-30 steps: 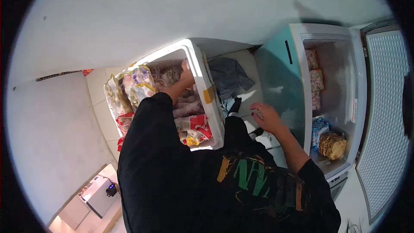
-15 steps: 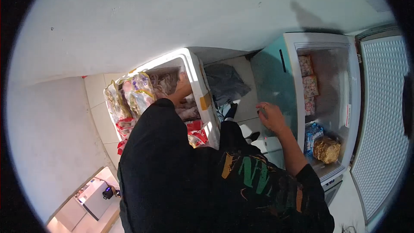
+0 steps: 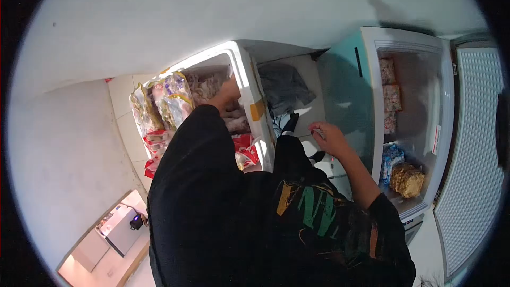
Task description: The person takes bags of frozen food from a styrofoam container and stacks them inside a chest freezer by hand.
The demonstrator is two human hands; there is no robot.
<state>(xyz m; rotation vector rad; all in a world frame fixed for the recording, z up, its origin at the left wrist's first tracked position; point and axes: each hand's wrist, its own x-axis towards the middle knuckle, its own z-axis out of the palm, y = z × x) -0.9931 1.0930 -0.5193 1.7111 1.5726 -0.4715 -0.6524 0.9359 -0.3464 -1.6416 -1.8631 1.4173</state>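
My left hand (image 3: 228, 95) reaches down into a white foam box (image 3: 244, 77), over frozen meat packs (image 3: 204, 87); its fingers are hidden among them. Clear bags with yellow edges (image 3: 172, 98) stick up at the box's far left side. Red and white packs (image 3: 245, 149) lie in the box nearer my body, partly behind my sleeve. My right hand (image 3: 330, 139) hangs over the floor between the box and the freezer, fingers apart and slightly bent, with nothing in it.
An open chest freezer (image 3: 446, 127) on the right holds pink packs (image 3: 392, 98), a blue pack (image 3: 392, 157) and a brown bundle (image 3: 408, 180). Its lid (image 3: 473, 143) stands open. A grey cloth (image 3: 284, 87) lies on the floor. A pale wall runs along the back.
The view has shifted a little. My left hand has moved lower inside the box, and its fingers are now out of sight. My right hand stays beside the freezer.
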